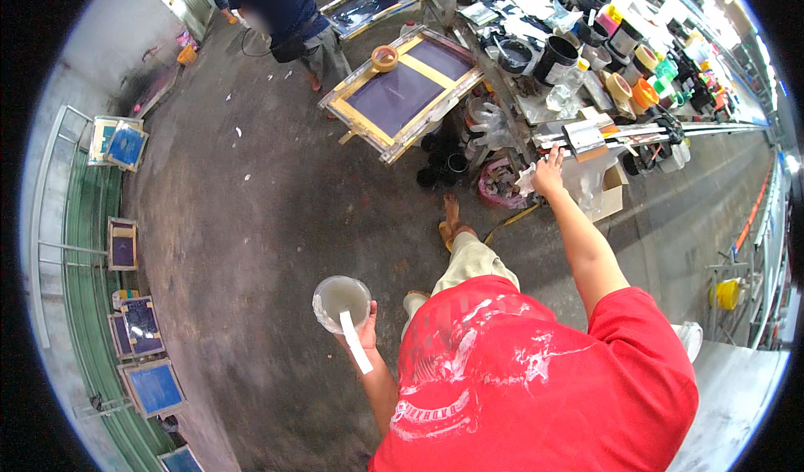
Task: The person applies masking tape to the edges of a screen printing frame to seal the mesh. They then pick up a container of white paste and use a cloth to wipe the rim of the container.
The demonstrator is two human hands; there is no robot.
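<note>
My left hand (365,331) is closed around a translucent plastic tub (322,308), which I see from above. Pale grey-white material shows inside it, and a flat white stick (354,344) leans out over the rim. On the other side, my right arm stretches forward to the bench edge, where my right hand (549,174) has its fingers extended and apart. Crumpled white paper or film (526,180) touches its thumb side; whether the hand grips it is unclear. Just beyond the fingertips lies a flat metal-and-brown tool (584,139).
A pink-lined waste bin (496,194) stands under the bench. Further off, a purple screen frame (400,93) bears a tape roll (384,58). Tubs and bottles crowd the bench, including a black bucket (556,60). Another person (280,7) works behind; several frames line the left wall.
</note>
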